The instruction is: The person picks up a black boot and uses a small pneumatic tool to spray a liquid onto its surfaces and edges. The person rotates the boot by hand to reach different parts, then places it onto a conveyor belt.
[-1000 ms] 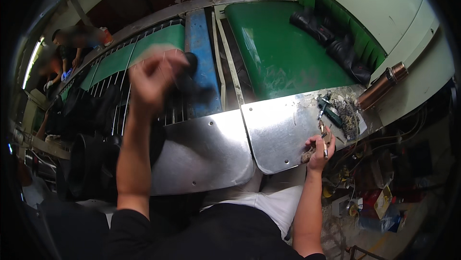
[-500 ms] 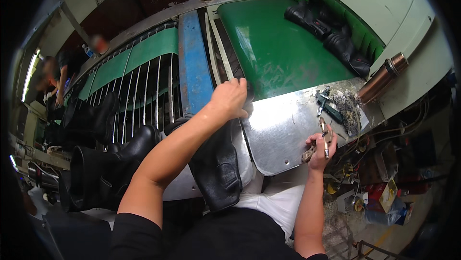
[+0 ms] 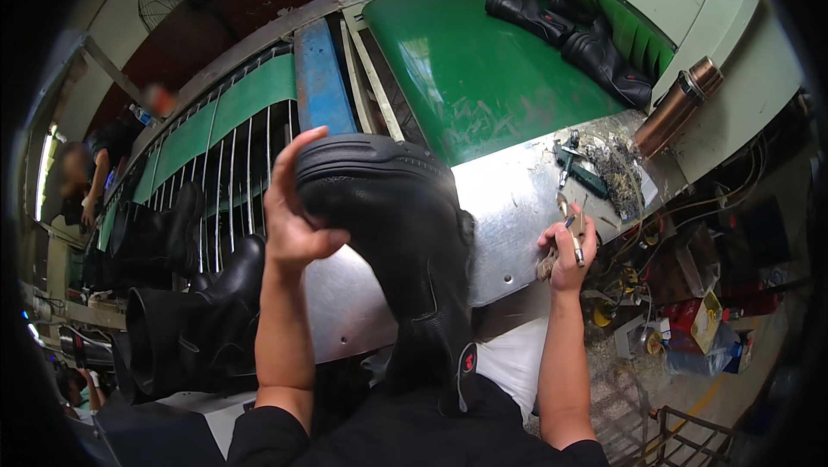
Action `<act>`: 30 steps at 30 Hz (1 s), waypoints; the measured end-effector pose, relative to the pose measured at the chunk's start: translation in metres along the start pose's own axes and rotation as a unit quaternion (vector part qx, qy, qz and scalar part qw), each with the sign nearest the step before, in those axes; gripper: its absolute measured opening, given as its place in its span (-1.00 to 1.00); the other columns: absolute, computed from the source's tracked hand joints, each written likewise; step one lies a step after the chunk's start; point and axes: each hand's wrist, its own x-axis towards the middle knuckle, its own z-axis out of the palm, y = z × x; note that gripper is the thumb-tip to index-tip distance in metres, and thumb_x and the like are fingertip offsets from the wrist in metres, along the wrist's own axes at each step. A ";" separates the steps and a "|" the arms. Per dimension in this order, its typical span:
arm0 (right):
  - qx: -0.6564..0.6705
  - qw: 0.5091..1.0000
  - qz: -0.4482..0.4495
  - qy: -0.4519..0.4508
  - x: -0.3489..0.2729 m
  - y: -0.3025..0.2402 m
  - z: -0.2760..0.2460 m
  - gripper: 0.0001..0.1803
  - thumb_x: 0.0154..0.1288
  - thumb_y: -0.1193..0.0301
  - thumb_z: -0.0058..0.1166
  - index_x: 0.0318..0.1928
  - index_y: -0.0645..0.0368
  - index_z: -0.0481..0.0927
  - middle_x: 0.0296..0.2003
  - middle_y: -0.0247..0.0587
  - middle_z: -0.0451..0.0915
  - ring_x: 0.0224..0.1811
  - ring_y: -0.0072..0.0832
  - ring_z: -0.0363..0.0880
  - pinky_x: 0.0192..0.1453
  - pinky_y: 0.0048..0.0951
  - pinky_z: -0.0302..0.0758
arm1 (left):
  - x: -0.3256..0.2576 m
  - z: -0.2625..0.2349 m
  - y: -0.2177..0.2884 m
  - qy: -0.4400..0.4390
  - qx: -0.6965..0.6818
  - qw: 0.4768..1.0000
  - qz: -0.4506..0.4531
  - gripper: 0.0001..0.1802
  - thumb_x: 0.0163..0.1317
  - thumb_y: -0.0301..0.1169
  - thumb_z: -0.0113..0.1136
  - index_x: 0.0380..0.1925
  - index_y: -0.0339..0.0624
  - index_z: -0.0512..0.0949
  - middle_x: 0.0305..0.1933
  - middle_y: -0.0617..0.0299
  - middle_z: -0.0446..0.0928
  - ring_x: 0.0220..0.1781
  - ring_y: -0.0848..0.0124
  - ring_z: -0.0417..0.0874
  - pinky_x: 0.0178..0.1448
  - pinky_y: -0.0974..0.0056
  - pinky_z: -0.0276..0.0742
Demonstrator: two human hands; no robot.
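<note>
A black boot (image 3: 379, 217) hangs in front of me, its sole turned up and away and its shaft coming down against my body. My left hand (image 3: 293, 217) grips it at the toe end, fingers on the sole's edge and thumb on the upper. Over the right edge of the metal plate (image 3: 504, 234), my right hand (image 3: 567, 260) is closed on a slim metal-tipped tool (image 3: 579, 250). Something greyish-brown and cloth-like (image 3: 545, 267) shows beside its fingers. Close beyond lies a green-handled tool (image 3: 589, 180) on the plate.
Dark scraps (image 3: 619, 178) are heaped near a copper-coloured cylinder (image 3: 677, 109). More black boots lie on the green belt (image 3: 483, 70), and several stand left by the metal rack (image 3: 228, 161). Hoses and boxes (image 3: 694, 320) sit low at right. Another person (image 3: 95, 156) is far left.
My left hand has moved left and raised the boot, which lay by my lap, up in front of me with its sole showing. The right hand keeps its tool, shifting little.
</note>
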 end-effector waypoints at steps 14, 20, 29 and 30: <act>-0.037 0.940 -0.149 -0.305 0.003 -0.144 0.115 -0.50 0.04 0.64 0.11 0.08 0.34 0.49 -0.54 -0.27 0.59 -0.54 -0.67 0.54 -0.39 -0.62 0.45 | 0.073 0.020 -0.025 -0.041 0.080 0.996 0.015 -0.16 -0.05 0.01 0.49 0.15 -0.28 0.45 -0.07 0.17 0.56 -0.03 0.44 0.59 0.13 0.35 0.47; -0.017 0.952 -0.113 -0.284 0.029 -0.122 0.148 -0.54 0.12 0.64 0.06 0.10 0.35 0.48 -0.58 -0.37 0.54 -0.56 -0.74 0.48 -0.45 -0.66 0.37 | 0.093 0.016 -0.045 -0.047 0.059 0.997 -0.011 -0.20 -0.02 -0.02 0.48 0.14 -0.29 0.48 -0.03 0.14 0.57 0.00 0.41 0.59 0.15 0.32 0.48; 0.021 0.973 -0.080 -0.215 -0.001 -0.054 0.104 -0.55 0.28 0.49 0.03 0.15 0.41 0.36 -0.55 -0.22 0.46 -0.63 -0.58 0.40 -0.54 -0.54 0.38 | 0.109 0.010 -0.065 -0.042 0.039 0.997 -0.060 -0.20 0.01 0.05 0.43 0.13 -0.29 0.50 -0.04 0.16 0.57 0.01 0.42 0.58 0.18 0.33 0.46; 0.017 0.975 -0.073 -0.207 -0.008 -0.048 0.099 -0.54 0.28 0.48 0.03 0.16 0.39 0.35 -0.54 -0.20 0.46 -0.62 -0.57 0.41 -0.54 -0.52 0.39 | 0.109 0.010 -0.065 -0.039 0.030 0.996 -0.070 -0.20 0.01 0.04 0.42 0.14 -0.30 0.50 -0.04 0.15 0.57 0.01 0.41 0.59 0.18 0.33 0.46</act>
